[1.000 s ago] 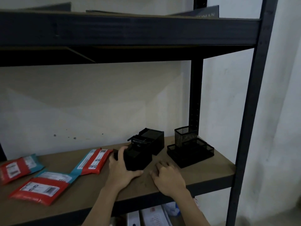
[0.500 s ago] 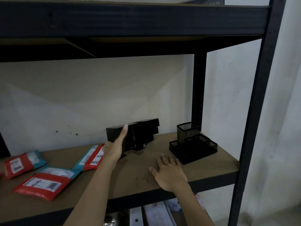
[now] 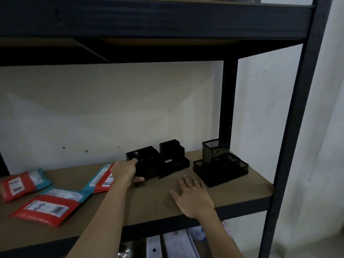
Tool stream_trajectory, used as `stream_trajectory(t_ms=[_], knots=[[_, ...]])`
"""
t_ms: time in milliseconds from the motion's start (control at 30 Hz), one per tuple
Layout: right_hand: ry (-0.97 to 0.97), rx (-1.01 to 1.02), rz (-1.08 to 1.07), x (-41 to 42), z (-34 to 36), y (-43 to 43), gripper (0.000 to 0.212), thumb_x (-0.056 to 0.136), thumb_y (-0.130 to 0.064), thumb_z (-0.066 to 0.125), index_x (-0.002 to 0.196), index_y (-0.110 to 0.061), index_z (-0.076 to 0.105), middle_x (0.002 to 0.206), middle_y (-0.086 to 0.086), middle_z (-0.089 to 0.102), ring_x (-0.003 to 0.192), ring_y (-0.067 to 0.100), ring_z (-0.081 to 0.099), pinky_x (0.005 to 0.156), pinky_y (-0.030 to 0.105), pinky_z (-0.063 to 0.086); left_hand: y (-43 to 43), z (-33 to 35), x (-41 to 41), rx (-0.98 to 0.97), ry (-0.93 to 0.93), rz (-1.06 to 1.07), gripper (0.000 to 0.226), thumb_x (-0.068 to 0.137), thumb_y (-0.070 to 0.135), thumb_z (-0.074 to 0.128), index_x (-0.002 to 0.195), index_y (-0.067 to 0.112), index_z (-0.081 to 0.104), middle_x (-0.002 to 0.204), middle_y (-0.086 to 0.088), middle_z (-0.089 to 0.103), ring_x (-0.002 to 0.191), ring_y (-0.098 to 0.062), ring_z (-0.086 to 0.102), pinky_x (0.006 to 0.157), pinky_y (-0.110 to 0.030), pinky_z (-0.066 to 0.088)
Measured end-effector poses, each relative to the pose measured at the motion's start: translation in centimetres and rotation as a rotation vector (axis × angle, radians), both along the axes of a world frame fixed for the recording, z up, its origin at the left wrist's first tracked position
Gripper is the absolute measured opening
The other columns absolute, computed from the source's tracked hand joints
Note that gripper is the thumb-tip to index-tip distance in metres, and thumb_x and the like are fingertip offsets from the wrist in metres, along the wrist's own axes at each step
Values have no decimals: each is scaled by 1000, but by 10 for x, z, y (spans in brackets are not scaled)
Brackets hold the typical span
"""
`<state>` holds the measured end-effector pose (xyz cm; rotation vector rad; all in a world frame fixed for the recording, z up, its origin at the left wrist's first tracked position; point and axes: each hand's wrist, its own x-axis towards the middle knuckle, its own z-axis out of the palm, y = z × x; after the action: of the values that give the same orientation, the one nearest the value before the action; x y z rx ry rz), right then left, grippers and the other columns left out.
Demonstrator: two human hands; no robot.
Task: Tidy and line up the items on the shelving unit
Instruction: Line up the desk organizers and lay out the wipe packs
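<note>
- A brown shelf board (image 3: 242, 190) in a dark metal shelving unit (image 3: 294, 127) filled the lower half of the frame, with a pale wall behind it.
- The left hand (image 3: 123, 172), at centre frame, had its grip closed round the left end of a black organiser (image 3: 145, 161). Its fingers curled over the top edge and its thumb lay along the lower front.
- The black organiser sat at centre frame, toward the back of the shelf board. Its right side touched a stepped organiser (image 3: 173, 153), also black.
- The right hand (image 3: 193, 196) lay flat on the shelf board, lower and right of centre. Its fingers were straight and slightly spread, so its grip was open and held nothing.
- A mesh organiser (image 3: 221, 164) stood just beyond the right hand's fingertips, apart from the stepped organiser.
- Three red-and-teal packets (image 3: 50, 207) lay flat at lower left, and the left wrist partly hid the rightmost one.
- White binders (image 3: 176, 244) showed under the shelf board at the bottom edge.
</note>
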<state>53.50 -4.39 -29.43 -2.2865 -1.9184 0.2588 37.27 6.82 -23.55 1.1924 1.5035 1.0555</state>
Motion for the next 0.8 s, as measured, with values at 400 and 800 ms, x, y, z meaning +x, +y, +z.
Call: stream_trajectory(t_ms=[400,800], knots=[[-57,171,-86,-29,12,-3,43,97,-31,37,131,-6,46,141,14,43,133,34,34,109,43,30,-65,-10,-92,521,610,55,34,91,25,56,110,-3,63,100,-20,68,94,-33,61,79,-31,42],[8,149,183,-185,26,83,48,94,-26,50,140,-14,42,142,20,38,126,36,40,106,41,38,-48,-59,-250,180,1029,-249,112,63,90,23,150,24,3,159,-3,4,145,-28,-1,117,-45,11]])
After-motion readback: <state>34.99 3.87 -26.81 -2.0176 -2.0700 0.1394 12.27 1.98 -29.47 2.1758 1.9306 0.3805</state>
